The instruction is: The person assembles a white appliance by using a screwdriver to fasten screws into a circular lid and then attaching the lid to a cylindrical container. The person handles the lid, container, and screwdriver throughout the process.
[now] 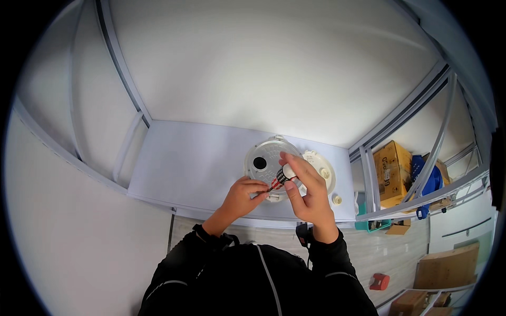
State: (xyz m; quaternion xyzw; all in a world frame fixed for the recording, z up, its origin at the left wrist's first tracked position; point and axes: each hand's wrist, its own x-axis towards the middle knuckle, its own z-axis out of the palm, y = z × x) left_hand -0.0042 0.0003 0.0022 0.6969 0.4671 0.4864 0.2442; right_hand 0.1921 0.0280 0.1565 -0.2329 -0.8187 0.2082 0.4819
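A round grey-white cover (pixel 255 149) with raised markings and a black circular spot lies on the table. Over its near part, my right hand (pixel 312 197) grips a screwdriver (pixel 282 176) between thumb and fingers; its handle is white-ended, with a black patterned grip and red near the shaft. The tool slants down to the left, toward the cover's near rim. My left hand (pixel 241 198) is closed, its thumb and fingertips pinched at the low end of the shaft. Whether a small part is also in that pinch is hidden.
A cream round housing (pixel 328 180) sits right of the cover, partly behind my right hand. Close by lies a small cream cap (pixel 337 199). White frame posts border the table (pixel 184 168). Beyond them at right are cardboard boxes (pixel 391 174), a teal crate (pixel 371 225) and a red stool (pixel 379 282).
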